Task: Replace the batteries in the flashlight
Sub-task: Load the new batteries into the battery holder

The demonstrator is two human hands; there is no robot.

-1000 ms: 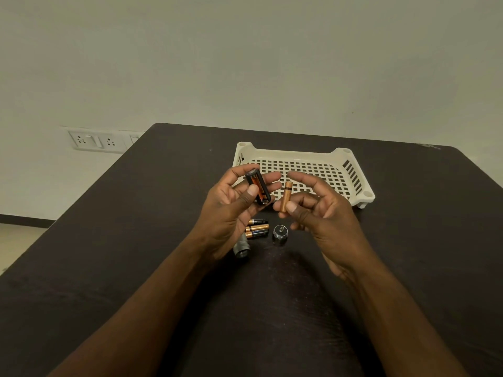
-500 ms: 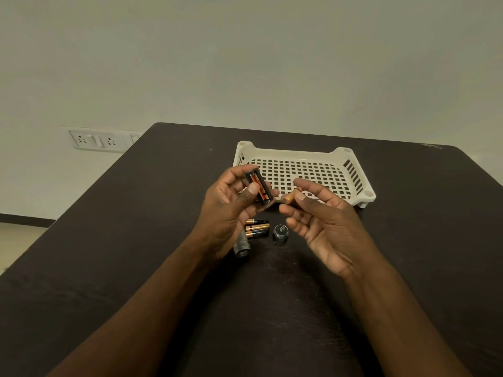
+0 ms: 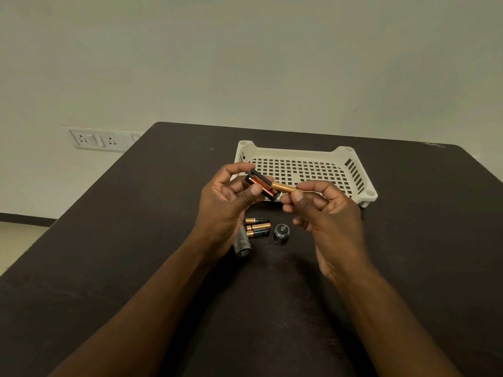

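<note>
The flashlight body (image 3: 241,242) and its end cap (image 3: 281,231) were laid apart mid-worktop beside three loose batteries (image 3: 257,227). The battery holder (image 3: 261,185), at least one cell seated, was gripped by left-hand fingers (image 3: 253,191); one battery (image 3: 283,187), pinched by right-hand fingers (image 3: 297,197), was at its end. Reassembly was judged outstanding.

Scene is being lit dimly and evenly, with a greenish-grey cast on the wall (image 3: 245,63). Soft shadows are being thrown on the dark table (image 3: 109,268) under the forearms. Straight edges are being bowed by wide-angle distortion toward the corners. Focus is being kept sharp centrally; no glare.
</note>
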